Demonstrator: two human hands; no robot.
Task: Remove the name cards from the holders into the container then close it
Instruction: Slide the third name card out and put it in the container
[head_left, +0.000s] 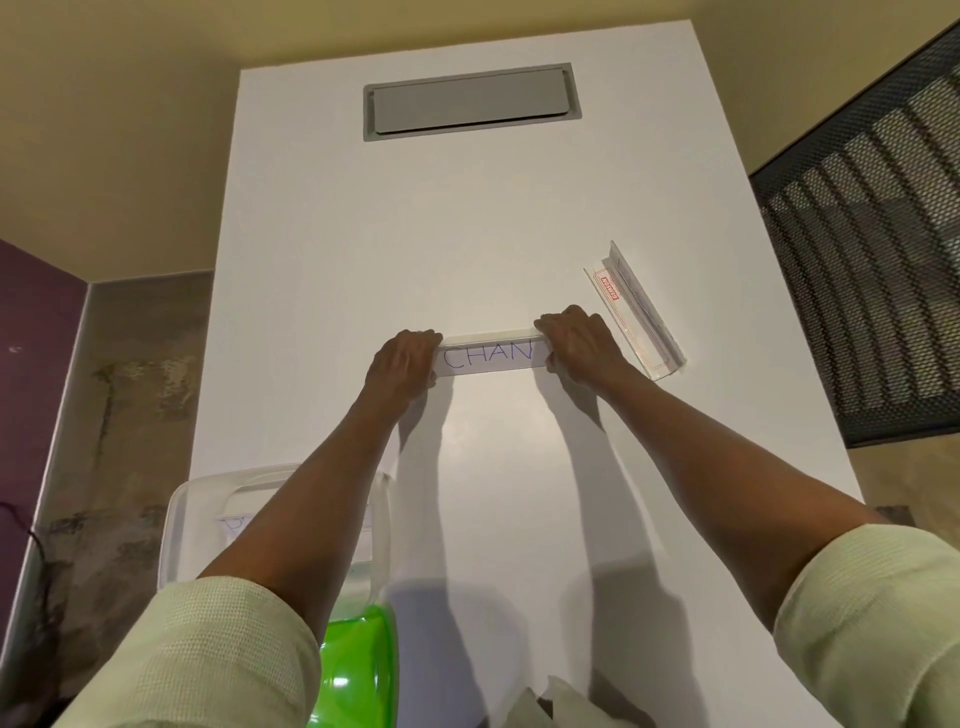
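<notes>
1. Step in hand: pulling a name card (488, 355), lettered "CHAN", out of its clear holder (491, 332) mid-table (467, 218).
2. Left hand (402, 364) and right hand (576, 345) each curl round one end.
3. Second holder (635, 310) lies near the right edge.
4. Container (179, 519) sits open at the near left edge, green lid (358, 670) beside it.
5. Next, probably: slide the card free and carry it to the container.

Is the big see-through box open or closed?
Open. The clear container near the left arm has no lid on top, and a card shows inside it.
</notes>
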